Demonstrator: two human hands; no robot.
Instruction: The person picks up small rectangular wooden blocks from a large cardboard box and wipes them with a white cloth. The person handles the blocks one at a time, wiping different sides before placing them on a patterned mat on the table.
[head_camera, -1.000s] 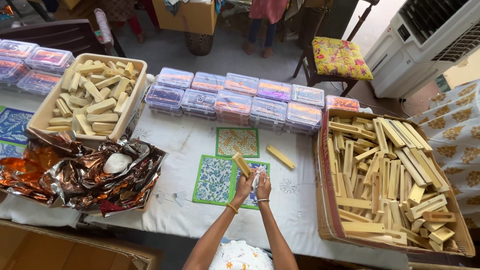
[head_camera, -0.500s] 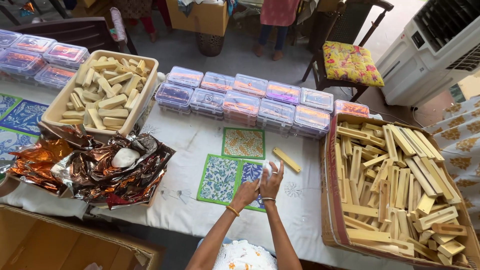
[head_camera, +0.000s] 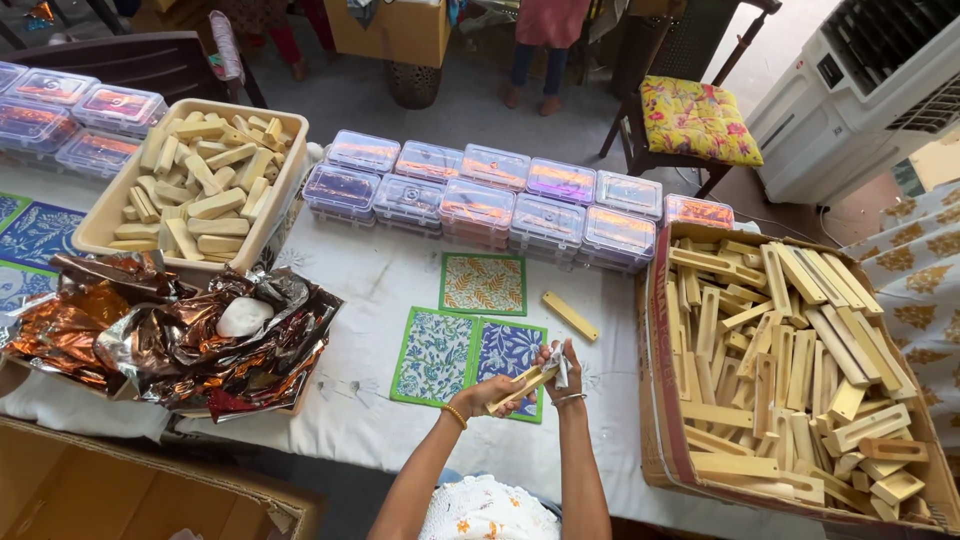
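Left hand: the left hand (head_camera: 492, 392) is closed around the lower end of a pale yellow wooden bar (head_camera: 522, 386), which slants up to the right above the table.
Right hand: the right hand (head_camera: 556, 362) pinches a small clear plastic wrapper (head_camera: 561, 367) at the bar's upper end, fingers curled; a thin bangle sits on each wrist.
Under the hands: a blue floral printed card with a green border (head_camera: 508, 352) lies just beside a paler blue-and-green floral card (head_camera: 433, 355), the two touching edge to edge.
Above the cards: an orange leaf-patterned card (head_camera: 484, 283) lies flat, and a single loose wooden strip (head_camera: 570, 315) lies tilted near it on the white tablecloth (head_camera: 380, 280).
Right side: an open cardboard box (head_camera: 660, 400) is heaped with long wooden strips.
Left side: a beige plastic tray (head_camera: 100, 225) holds short cream blocks; crumpled copper-coloured foil (head_camera: 170, 340) lies in front of it.
Far edge: rows of clear lidded plastic boxes (head_camera: 480, 195) stand side by side.
Beyond the table: a wooden chair with a yellow flowered cushion (head_camera: 695, 120).
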